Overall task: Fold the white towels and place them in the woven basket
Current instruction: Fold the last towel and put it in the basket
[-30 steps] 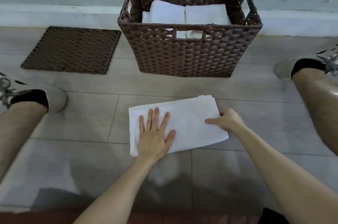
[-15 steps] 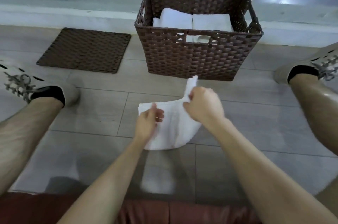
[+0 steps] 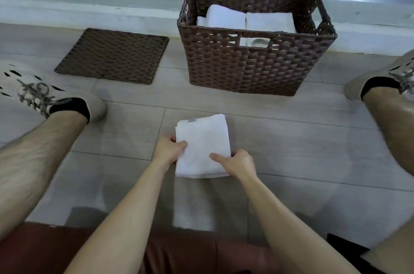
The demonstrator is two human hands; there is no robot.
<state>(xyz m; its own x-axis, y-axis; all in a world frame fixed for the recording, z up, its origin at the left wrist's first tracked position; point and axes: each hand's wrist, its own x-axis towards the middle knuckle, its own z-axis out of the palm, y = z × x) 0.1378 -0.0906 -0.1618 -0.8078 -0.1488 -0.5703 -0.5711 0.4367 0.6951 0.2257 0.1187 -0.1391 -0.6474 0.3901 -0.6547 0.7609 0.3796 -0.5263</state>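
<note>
Soft matt terry cloth towel (image 3: pixel 202 146), rough brown woven wicker basket (image 3: pixel 244 67) and mat (image 3: pixel 113 56), smooth faintly glossy floor tiles (image 3: pixel 291 150)

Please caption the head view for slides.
Left hand and right hand grip a folded white towel near the woven basket.

The person wears pale beige lace-up shoes, the left shoe (image 3: pixel 74 103) and the right shoe (image 3: pixel 367 76). Their uppers are punched with small dark oval holes and tied with grey-brown laces (image 3: pixel 33 94). A low black sock (image 3: pixel 71 106) shows at each ankle. Above the socks the shins are bare and lightly haired. A patch of black shorts (image 3: pixel 345 244) shows by the right thigh. Both forearms are bare down to the left hand (image 3: pixel 168 150) and the right hand (image 3: pixel 240 165), likewise bare.
</note>
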